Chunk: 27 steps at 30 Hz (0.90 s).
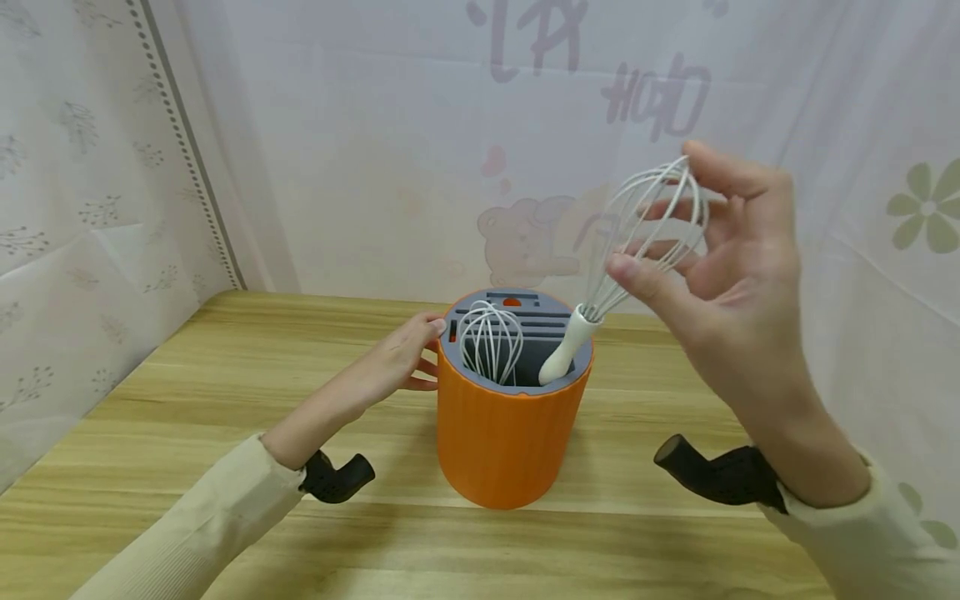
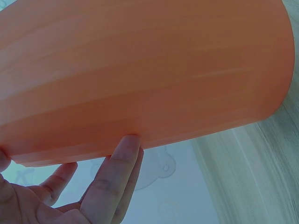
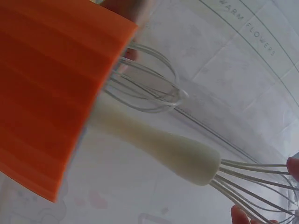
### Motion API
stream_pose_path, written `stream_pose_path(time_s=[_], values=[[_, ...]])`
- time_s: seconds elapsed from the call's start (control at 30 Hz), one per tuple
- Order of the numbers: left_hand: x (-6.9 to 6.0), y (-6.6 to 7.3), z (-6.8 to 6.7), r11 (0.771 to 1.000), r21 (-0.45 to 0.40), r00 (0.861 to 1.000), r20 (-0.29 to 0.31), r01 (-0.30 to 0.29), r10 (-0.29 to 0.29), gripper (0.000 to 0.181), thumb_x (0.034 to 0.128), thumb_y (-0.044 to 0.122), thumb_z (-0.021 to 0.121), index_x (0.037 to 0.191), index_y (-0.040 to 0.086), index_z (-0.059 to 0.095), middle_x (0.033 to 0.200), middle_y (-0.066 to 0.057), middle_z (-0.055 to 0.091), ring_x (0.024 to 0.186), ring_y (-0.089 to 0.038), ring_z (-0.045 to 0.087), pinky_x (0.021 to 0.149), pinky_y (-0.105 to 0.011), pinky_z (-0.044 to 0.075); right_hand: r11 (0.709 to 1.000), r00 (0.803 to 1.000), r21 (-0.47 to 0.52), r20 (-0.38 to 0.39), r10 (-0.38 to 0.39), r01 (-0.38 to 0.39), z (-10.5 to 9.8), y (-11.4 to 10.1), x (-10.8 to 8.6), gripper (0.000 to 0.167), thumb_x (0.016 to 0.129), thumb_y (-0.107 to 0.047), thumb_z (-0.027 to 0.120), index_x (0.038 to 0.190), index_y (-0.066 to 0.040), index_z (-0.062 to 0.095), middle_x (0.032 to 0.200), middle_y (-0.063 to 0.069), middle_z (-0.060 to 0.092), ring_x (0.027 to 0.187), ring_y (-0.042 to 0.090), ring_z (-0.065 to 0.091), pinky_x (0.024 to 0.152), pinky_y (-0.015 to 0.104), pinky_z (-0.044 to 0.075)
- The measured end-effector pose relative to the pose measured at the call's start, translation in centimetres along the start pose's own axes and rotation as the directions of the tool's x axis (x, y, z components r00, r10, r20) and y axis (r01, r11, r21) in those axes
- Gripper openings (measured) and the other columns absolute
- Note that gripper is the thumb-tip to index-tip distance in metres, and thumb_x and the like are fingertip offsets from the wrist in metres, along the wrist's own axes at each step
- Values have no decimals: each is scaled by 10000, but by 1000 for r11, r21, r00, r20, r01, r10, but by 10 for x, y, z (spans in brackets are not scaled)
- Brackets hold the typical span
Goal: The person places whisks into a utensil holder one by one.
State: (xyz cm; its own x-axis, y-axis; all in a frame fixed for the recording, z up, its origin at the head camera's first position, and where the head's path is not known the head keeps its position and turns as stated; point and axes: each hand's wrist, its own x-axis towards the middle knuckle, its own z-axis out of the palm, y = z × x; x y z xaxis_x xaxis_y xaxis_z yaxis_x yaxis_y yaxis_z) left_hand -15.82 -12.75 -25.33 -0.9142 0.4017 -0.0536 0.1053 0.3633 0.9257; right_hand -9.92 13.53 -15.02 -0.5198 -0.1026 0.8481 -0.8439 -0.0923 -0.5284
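An orange ribbed utensil holder (image 1: 510,446) with a grey slotted top stands on the wooden table. My left hand (image 1: 401,354) rests against its left side, thumb at the rim. In the left wrist view the fingers (image 2: 110,182) of that hand lie fairly straight against the orange wall (image 2: 154,84). My right hand (image 1: 750,258) holds a whisk (image 1: 573,346) by its wire head, tilted with the cream handle downward. The handle's lower end is at the holder's large opening. A second whisk (image 1: 491,337) stands in that opening with its wires up; its handle is hidden.
The wooden table (image 1: 187,400) runs back to a printed cloth backdrop (image 1: 360,167). Another patterned cloth (image 1: 82,192) hangs on the left. A black curved piece sits at each wrist (image 1: 341,479). The grey top (image 1: 540,300) has several narrow slots at the back.
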Motion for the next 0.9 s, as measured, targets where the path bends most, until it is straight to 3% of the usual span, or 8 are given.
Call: stream_pose_path(time_s=[0.17, 0.37, 0.67, 0.9], values=[[0, 0, 0, 1000, 5, 1000, 2, -1, 1, 465, 1006, 385, 244, 1345, 80, 336, 1226, -201, 458, 989, -304, 584, 877, -397, 526, 991, 989, -124, 133, 57, -40, 3, 9, -9, 703, 701, 245, 617, 1322, 38, 361, 1235, 205, 413, 1036, 275, 479, 841, 250, 507], [-1, 1, 0, 1000, 2, 1000, -3, -3, 3, 462, 1006, 379, 244, 1347, 81, 337, 1230, -204, 455, 981, -300, 589, 868, -389, 530, 981, 966, -169, 225, 131, -94, 7, 18, -17, 699, 712, 243, 616, 1321, 68, 323, 1298, 202, 365, 1061, 254, 481, 862, 256, 507], [-1, 1, 0, 1000, 10, 1000, 1, -4, 4, 470, 1008, 387, 241, 1351, 79, 333, 1227, -200, 456, 964, -269, 591, 876, -395, 526, 970, 947, -152, 232, 224, -192, 6, 37, -25, 669, 724, 231, 618, 1296, 16, 344, 1274, 67, 404, 1122, 225, 487, 901, 275, 512], [-1, 0, 0, 1000, 8, 1000, 2, -1, 1, 468, 1007, 386, 239, 1349, 80, 332, 1223, -195, 453, 974, -273, 585, 886, -405, 521, 930, 910, -269, 261, 321, -251, 3, 49, -30, 704, 692, 212, 671, 1280, 49, 320, 1312, 47, 384, 1132, 173, 506, 836, 287, 539]])
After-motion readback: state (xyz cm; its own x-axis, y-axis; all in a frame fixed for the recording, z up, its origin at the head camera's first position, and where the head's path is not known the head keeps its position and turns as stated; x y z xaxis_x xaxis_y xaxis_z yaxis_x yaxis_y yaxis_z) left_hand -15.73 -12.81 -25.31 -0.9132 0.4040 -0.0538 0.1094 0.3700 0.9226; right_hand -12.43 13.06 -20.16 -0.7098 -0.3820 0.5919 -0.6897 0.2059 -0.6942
